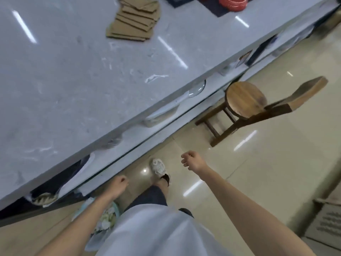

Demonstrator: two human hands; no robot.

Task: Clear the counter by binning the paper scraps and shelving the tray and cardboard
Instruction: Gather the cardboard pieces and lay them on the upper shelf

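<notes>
Apparently scraps sit binned in the pale floor bin (108,217); brown stacked cardboard pieces (133,17) remain on the grey marble bench (64,71); left hand (119,185) and right hand (191,160) hang loosely curled, empty

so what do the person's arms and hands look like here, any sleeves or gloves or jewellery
Both forearms are bare as far as the frame shows, with no sleeve reaching them. The left hand and the right hand wear no gloves, and no watch, band or ring is visible, though the picture is somewhat blurred. Below them the person wears a white top, dark shorts and a white sneaker.
</notes>
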